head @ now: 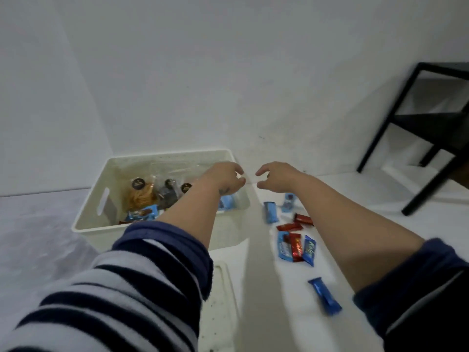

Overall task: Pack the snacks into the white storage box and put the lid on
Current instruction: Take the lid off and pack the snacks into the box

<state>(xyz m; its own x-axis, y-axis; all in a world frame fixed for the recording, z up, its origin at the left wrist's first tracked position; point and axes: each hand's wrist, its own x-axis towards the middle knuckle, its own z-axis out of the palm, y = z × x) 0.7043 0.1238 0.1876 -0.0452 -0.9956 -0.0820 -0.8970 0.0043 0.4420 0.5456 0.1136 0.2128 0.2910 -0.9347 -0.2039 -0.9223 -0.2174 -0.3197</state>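
while both hands, left hand [227, 177] and right hand [275, 177], hover loosely curled and empty mid-frame, the white storage box [88, 224] at centre left is part-filled; packing continues, and next calls for gathering the snacks [295, 246] at lower right, lid [224, 288] later.

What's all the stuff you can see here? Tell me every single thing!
box: one, white, open, on the table at left
bags: about three, clear, with brown and dark treats, inside the box
blue packs in box: at least two, among the bags
blue bars: five, on the table right of the box
red bars: three, among the blue ones
lid: one, white, flat on the table in front of the box
table: one, white
shelf: one, black, at far right
sleeves: two, striped navy and white
left hand: over the box's right edge, holds nothing
right hand: over the table, holds nothing
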